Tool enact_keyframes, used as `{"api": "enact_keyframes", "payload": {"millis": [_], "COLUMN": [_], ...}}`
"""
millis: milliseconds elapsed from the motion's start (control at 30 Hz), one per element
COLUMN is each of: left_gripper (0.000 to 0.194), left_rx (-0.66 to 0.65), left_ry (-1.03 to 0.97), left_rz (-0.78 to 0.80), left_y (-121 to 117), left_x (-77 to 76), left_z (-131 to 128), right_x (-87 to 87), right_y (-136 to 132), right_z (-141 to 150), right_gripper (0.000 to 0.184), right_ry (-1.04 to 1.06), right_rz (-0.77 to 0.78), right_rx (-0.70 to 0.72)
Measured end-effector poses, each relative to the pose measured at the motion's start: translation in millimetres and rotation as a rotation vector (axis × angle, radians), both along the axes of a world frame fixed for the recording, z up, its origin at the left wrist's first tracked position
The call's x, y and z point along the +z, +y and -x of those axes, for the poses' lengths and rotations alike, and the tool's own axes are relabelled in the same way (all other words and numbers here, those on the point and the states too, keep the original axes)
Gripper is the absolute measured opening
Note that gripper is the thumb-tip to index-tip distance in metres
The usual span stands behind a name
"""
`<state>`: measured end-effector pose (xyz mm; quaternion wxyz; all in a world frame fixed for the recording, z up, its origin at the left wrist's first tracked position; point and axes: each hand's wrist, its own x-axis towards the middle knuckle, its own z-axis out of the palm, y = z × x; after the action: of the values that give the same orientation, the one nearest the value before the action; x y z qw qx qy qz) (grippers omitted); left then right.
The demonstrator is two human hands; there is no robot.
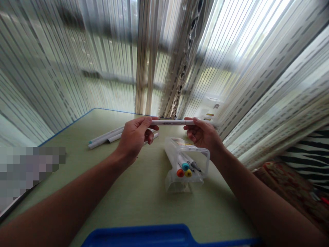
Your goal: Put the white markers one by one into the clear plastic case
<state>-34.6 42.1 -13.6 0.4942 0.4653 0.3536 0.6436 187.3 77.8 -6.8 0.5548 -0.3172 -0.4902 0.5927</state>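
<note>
A white marker (171, 122) is stretched level between my two hands above the table. My left hand (137, 133) pinches its left end, and my right hand (204, 133) pinches the right end, beyond a thin seam in the barrel. Below the right hand lies a clear plastic case (169, 152) on its side, its open end facing me. Several markers are inside, with an orange end (180, 173), a teal end (185, 166) and a yellow end (188, 173) showing. Several loose white markers (102, 139) lie on the table behind my left hand, partly hidden by it.
The pale green table (144, 206) has a blue rim and a blue tray (138, 236) at its near edge. Striped sheer curtains (113, 68) hang along the far side. A clear lid-like plastic piece (210, 108) stands at the back right. Zebra-striped fabric (308, 157) is at the right.
</note>
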Motion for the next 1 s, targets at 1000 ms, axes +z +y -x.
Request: {"api": "enact_keyframes", "payload": {"millis": [1000], "left_gripper": [0.029], "left_rx": [0.008], "left_ry": [0.193], "left_rz": [-0.050], "left_y": [0.5], "left_x": [-4.8], "left_z": [0.5], "right_x": [-3.0], "right_y": [0.8], "right_z": [4.6], "right_gripper": [0.032], "right_ry": [-0.077], "right_rz": [-0.070], "right_rx": [-0.071]}}
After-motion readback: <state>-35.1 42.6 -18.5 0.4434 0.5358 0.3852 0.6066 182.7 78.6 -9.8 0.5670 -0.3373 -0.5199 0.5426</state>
